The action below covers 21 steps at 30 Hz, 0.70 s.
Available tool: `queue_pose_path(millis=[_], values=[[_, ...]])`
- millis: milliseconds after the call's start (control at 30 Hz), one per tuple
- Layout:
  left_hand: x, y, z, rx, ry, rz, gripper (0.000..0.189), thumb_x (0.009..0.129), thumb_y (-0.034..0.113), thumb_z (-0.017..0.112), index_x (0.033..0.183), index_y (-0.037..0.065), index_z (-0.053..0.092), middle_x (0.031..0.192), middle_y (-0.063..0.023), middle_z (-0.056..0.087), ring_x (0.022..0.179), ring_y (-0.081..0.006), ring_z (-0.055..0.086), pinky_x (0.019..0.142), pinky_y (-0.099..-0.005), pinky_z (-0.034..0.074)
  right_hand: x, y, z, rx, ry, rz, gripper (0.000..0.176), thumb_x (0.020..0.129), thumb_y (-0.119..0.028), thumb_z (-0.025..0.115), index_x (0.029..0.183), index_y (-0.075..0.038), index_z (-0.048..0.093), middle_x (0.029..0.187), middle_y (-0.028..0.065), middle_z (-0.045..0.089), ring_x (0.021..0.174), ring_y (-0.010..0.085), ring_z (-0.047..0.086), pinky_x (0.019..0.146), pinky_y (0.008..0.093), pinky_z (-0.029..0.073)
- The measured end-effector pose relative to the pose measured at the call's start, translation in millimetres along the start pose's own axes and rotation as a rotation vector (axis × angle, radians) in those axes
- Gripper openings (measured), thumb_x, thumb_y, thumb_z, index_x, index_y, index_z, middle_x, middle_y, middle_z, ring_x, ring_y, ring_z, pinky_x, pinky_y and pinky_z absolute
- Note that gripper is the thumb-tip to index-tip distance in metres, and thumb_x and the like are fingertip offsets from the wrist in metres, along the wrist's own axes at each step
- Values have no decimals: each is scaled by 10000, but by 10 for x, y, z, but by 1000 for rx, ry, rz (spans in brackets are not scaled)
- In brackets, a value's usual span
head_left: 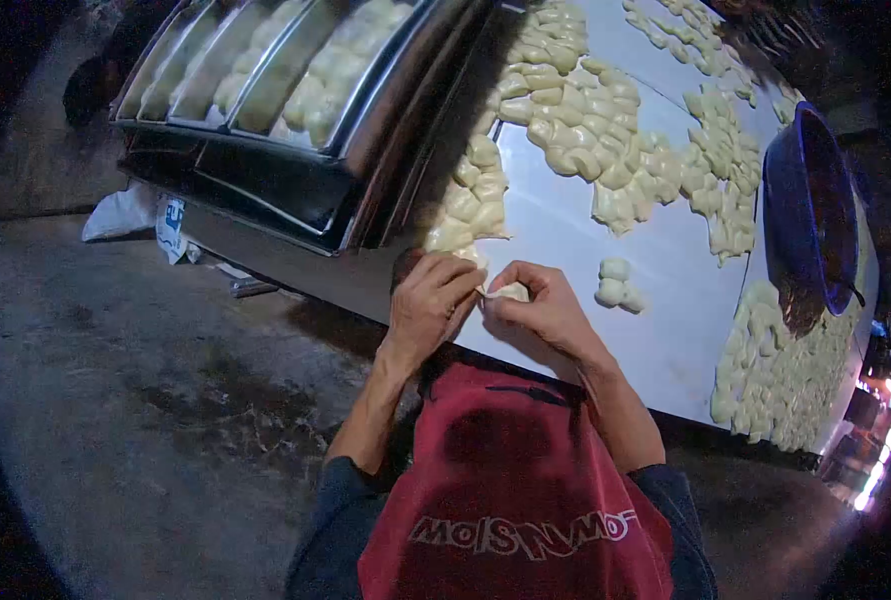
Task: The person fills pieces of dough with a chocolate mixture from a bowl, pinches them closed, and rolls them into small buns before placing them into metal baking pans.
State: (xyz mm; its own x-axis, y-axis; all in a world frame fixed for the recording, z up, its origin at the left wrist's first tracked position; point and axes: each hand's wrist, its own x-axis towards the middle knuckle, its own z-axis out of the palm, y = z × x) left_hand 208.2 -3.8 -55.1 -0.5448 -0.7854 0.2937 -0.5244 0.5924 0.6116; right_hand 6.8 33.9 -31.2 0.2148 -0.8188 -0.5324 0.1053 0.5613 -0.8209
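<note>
Near the front edge of the white table, my left hand (428, 307) and my right hand (548, 308) meet over a small piece of pale dough (512, 291). Thumb and fingers of my right hand curl round the dough. The fingers of my left hand are closed and pinch its left end; they partly hide it. Just beyond my left hand lies a cluster of dough pieces (470, 205). To the right of my right hand, a small group of dough lumps (618, 286) sits by itself.
Stacked metal trays (235, 125) with dough pieces stand at the left of the table (665, 345). More dough pieces (585, 120) spread across the far side, and flatter ones (780, 380) lie at right. A blue basin (787, 215) with dark contents stands at the right.
</note>
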Motion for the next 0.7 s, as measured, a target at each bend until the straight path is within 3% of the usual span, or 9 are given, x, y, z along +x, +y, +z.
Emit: queue_pose_path(millis=[167,267,367,400,433,467,600,667,700], values=[[-55,21,2,12,-56,-89,429,765,206,814,1157,76,698,1195,-101,662,1130,-300,613,958,-419,502,-452,-225,-364,316,-69,-326,162,746,-75,764,828,-19,636,789,139,617,679,200,605,490,291,509],[79,311,-6,205,-80,-75,909,675,531,855,1424,118,548,1396,-147,560,1301,-330,505,1078,-544,339,-554,-329,-537,627,116,-171,379,797,-102,746,1148,0,649,1001,157,668,871,247,677,730,325,587],[390,682,70,-95,-77,-46,880,657,501,891,1365,70,596,1344,-151,609,1274,-336,533,1105,-473,353,-643,-311,-604,637,154,-81,390,884,-83,699,1253,9,611,1077,122,680,968,209,686,847,358,585],[526,838,95,-281,-103,-125,677,725,373,891,1270,38,670,1229,-145,684,1160,-292,622,1052,-404,433,-642,-287,-605,604,176,-75,371,897,-81,694,1248,10,612,1076,113,682,969,195,686,850,361,587],[585,911,209,-457,-147,-285,551,771,290,863,1222,20,696,1173,-138,710,1093,-255,654,996,-374,474,-652,-236,-601,575,193,-128,337,922,-87,684,1238,5,613,1054,96,690,952,171,688,826,333,601],[643,978,313,-631,-198,-442,426,817,207,834,1173,2,721,1117,-131,736,1026,-218,685,939,-345,515,-630,-104,-664,435,230,-218,313,943,-161,685,1216,-21,624,1018,55,699,804,118,664,607,265,562],[798,1225,589,-638,-195,-363,220,919,101,723,1102,-19,736,966,-129,755,854,-139,699,759,-266,545,-911,-129,-933,103,508,-156,175,920,-107,706,1065,-26,650,906,70,704,694,139,647,569,290,544],[911,1343,789,-751,-222,-420,235,941,100,699,1134,-32,725,1016,-121,758,919,-137,705,817,-280,552,-866,86,-1157,-620,870,-706,172,923,-141,718,1022,-16,651,931,58,698,749,132,628,590,292,518],[977,1444,869,-739,-224,-402,284,954,96,685,1208,-30,694,986,-106,762,909,-142,709,824,-293,558,-956,70,-1253,-615,902,-685,179,919,-140,725,1018,-13,649,940,54,689,775,128,628,610,287,520]])
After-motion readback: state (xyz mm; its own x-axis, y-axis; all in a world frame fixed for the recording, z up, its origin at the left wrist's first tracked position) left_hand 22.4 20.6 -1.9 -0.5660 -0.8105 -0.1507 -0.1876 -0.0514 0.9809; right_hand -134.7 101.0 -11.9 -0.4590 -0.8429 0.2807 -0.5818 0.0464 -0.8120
